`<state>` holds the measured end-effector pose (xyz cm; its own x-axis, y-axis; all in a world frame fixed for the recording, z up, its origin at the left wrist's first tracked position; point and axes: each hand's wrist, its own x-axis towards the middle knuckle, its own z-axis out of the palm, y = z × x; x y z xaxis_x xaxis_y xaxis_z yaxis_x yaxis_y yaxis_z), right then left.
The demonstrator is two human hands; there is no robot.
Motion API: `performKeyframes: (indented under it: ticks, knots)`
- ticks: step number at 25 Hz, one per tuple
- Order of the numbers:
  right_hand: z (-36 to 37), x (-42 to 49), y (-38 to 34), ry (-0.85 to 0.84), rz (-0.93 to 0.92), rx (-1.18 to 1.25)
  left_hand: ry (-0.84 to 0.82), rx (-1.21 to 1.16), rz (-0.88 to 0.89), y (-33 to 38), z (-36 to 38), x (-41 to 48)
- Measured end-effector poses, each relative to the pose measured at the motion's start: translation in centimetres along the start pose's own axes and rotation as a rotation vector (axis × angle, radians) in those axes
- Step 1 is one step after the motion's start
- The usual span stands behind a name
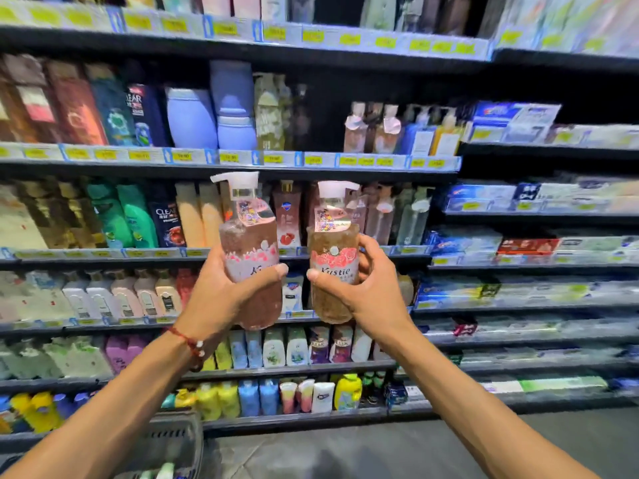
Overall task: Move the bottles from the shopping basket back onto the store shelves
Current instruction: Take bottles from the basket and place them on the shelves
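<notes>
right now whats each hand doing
Left hand: holding the reddish-brown clear plastic pump bottle.
Right hand: holding the amber clear plastic pump bottle.

Pink bottle (249, 240), amber bottle (332, 242): clear glossy plastic, smooth. Pumps (238, 184): white plastic. Labels (333, 267): shiny film. My bracelet (186, 341): red woven thread, pale beads. Shelves (294, 369): dark matt edges. Basket (169, 440): dull dark plastic mesh.
</notes>
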<state>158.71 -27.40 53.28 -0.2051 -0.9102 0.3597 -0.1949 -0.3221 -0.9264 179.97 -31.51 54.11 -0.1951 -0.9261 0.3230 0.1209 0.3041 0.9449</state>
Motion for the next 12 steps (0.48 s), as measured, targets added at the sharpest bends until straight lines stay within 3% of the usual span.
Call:
performKeyframes:
  ticks: [7, 12]
  knots:
    - [-2.5, 4.1, -3.0, -0.029, -0.119, -0.041, 0.020, 0.086, 0.078, 1.8, 1.9, 4.5]
    - [-3.0, 9.4, -2.9, 0.031, -0.162, -0.037, 0.043, 0.003, 0.139, 1.1, 1.8, 10.3]
